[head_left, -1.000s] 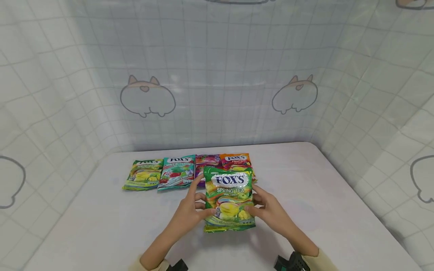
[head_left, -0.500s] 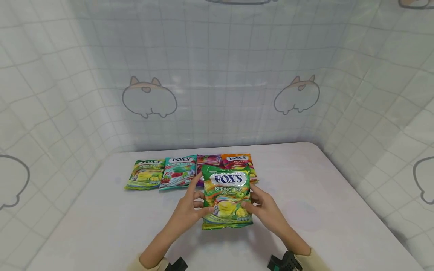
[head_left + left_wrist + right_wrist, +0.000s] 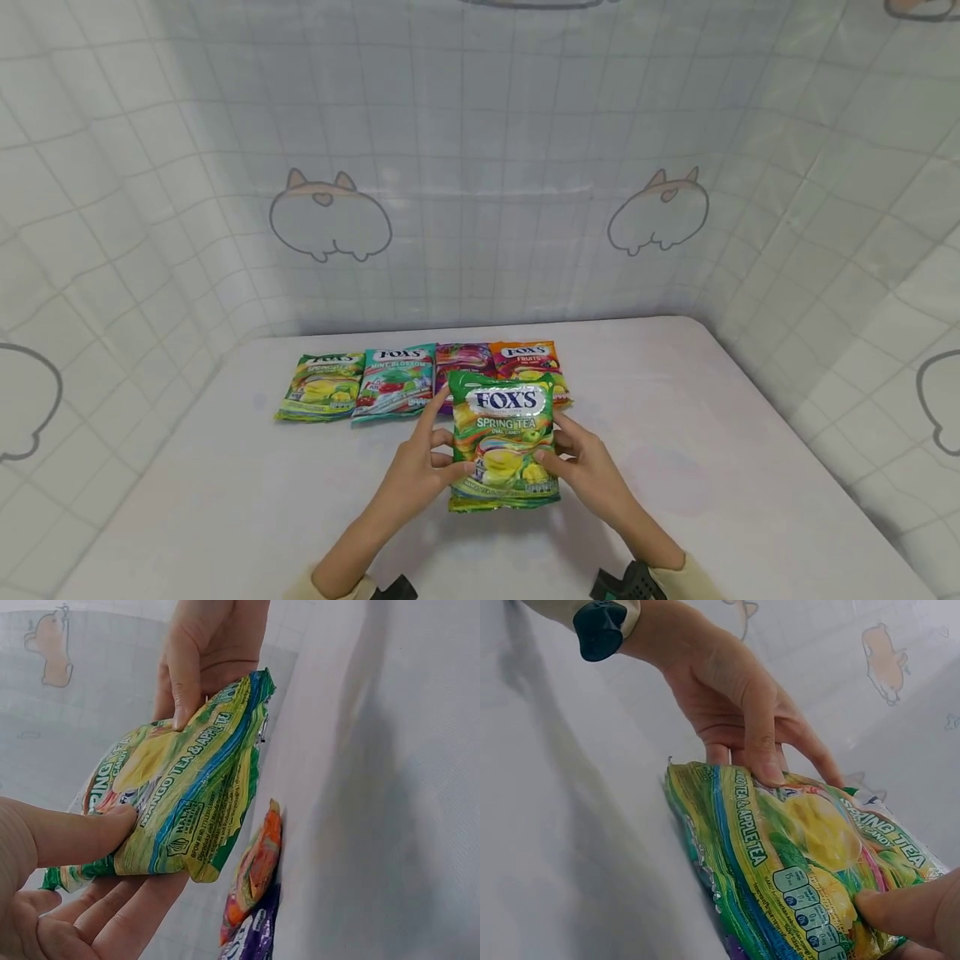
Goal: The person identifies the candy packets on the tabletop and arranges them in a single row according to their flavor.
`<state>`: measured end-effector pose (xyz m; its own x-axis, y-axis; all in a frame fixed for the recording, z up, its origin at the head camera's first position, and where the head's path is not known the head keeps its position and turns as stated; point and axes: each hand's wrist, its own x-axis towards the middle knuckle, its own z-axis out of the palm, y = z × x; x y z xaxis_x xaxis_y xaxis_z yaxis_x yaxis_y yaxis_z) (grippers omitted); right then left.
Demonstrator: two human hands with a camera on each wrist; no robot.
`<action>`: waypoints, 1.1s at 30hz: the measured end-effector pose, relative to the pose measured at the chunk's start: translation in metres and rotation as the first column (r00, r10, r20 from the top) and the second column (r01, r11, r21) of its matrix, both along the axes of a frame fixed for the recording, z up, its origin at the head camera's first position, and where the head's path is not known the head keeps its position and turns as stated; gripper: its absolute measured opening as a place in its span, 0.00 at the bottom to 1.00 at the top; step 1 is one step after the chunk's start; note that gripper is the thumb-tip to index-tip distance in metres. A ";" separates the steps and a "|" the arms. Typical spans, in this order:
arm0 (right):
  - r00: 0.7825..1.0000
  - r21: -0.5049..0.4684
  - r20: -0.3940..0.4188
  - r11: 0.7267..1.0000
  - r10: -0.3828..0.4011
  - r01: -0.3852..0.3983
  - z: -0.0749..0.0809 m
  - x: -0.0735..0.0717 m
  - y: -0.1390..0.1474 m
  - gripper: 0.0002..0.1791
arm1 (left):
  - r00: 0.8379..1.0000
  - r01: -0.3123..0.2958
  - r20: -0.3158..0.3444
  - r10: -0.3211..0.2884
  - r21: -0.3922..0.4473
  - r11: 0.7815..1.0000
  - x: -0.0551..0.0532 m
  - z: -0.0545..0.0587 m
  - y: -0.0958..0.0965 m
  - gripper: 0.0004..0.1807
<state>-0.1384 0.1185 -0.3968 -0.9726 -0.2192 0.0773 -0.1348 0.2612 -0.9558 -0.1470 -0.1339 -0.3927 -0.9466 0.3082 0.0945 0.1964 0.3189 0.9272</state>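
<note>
A green and yellow candy bag (image 3: 504,442), printed FOX'S Spring Tea, is held up off the table between both hands with its front turned to the head camera. My left hand (image 3: 415,473) pinches its left side, thumb on the front and fingers behind. On the opposite side my right hand (image 3: 594,477) grips it the same way. The left wrist view shows the bag's lower edge (image 3: 202,795) and the left thumb (image 3: 97,832) pressing its face. From the right wrist, the right thumb (image 3: 900,907) lies on the front; most fingers are hidden behind the bag.
Behind the held bag, a row lies on the white table (image 3: 675,450): a yellow-green bag (image 3: 322,387), a teal mint bag (image 3: 394,383), a purple bag (image 3: 463,357) and an orange-red fruits bag (image 3: 528,360). The held bag partly covers the last two. Tiled-pattern curtains (image 3: 495,208) enclose the table.
Over the last second the held bag and both hands shift only slightly, the right forearm moving a little to the left. Both grips stay the same, and the row of bags stays put.
</note>
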 end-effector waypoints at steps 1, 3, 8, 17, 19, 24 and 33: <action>1.000 0.004 -0.001 1.000 -0.003 0.003 0.000 0.000 0.000 0.34 | 1.000 -0.002 0.001 0.002 0.001 1.000 0.000 0.000 0.000 0.56; 1.000 0.009 -0.001 1.000 -0.011 0.011 -0.001 0.000 0.000 0.32 | 1.000 -0.001 0.003 0.001 -0.001 1.000 0.000 -0.001 0.001 0.56; 0.999 0.008 0.007 0.999 -0.034 0.034 -0.001 0.000 -0.001 0.29 | 1.000 0.007 0.002 -0.007 -0.006 1.000 0.001 -0.001 0.001 0.56; 1.000 0.038 -0.011 0.999 -0.021 0.021 -0.001 -0.002 -0.001 0.26 | 1.000 0.004 0.018 -0.004 -0.007 1.000 0.000 -0.001 0.003 0.55; 1.000 0.042 -0.022 0.999 -0.001 0.002 0.000 -0.001 0.002 0.26 | 1.000 0.008 0.024 -0.008 -0.012 1.000 -0.001 0.000 0.005 0.55; 0.999 0.059 -0.035 0.998 0.035 -0.033 -0.001 -0.003 0.011 0.26 | 0.999 0.029 0.032 -0.026 -0.076 0.997 -0.009 0.005 0.013 0.56; 0.995 0.063 0.082 0.997 -0.054 0.049 -0.011 -0.013 0.047 0.28 | 0.994 0.105 0.045 -0.101 -0.098 0.990 -0.040 -0.007 0.054 0.56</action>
